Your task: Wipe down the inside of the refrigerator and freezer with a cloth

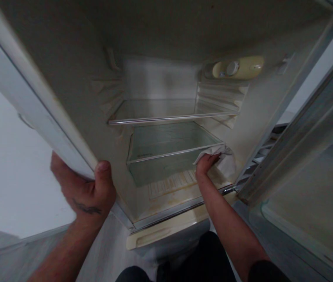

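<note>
My left hand (87,188) grips the left front edge of the fridge (75,152), its thumb on the inner side and its fingers round the outside. Inside the fridge, my right hand (207,162) holds a crumpled white cloth (227,160) against the right side, by the front corner of the lower glass shelf (175,141). The cloth partly hides my fingertips. Below, the fridge floor (172,186) is ribbed and marked with yellowish-brown stains. Higher up sits another glass shelf (166,109) with a shiny front trim.
A yellowed thermostat housing (239,67) with a round dial juts from the upper right wall. The fridge door (301,129) stands open at the right. A cream drawer front (166,231) lies below the fridge opening, close to my knees.
</note>
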### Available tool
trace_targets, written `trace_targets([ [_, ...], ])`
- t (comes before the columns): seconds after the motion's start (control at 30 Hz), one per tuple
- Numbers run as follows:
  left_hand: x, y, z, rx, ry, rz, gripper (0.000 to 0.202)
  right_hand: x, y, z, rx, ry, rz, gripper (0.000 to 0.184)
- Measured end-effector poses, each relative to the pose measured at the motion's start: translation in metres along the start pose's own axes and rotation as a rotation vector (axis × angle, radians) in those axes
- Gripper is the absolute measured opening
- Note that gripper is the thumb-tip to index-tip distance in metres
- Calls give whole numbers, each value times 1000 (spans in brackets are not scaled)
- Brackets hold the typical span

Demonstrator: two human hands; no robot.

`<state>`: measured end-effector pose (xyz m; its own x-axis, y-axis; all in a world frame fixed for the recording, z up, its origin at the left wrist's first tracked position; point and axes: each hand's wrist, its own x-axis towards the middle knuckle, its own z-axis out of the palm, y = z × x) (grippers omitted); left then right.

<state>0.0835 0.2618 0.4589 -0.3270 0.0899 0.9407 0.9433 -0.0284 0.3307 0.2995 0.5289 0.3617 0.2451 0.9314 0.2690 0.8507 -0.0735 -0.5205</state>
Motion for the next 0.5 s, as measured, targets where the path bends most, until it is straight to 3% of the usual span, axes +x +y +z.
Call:
trace_targets([
  [0.07,0,1,0,-13,2,8,87,-4,-18,-1,13,-42,126,72],
  [0.17,1,2,1,-13,8,3,85,-26,-42,5,-7,-146,127,72],
  [0.3,1,1,1,-18,4,34,81,-92,-83,29,27,-240,80,68],
  [0.37,1,1,0,-28,0,52,79,-136,-107,45,100,-215,60,65],
  [0.5,1,4,-1,1,-15,17,82,-208,-133,72,411,11,68,64],
])
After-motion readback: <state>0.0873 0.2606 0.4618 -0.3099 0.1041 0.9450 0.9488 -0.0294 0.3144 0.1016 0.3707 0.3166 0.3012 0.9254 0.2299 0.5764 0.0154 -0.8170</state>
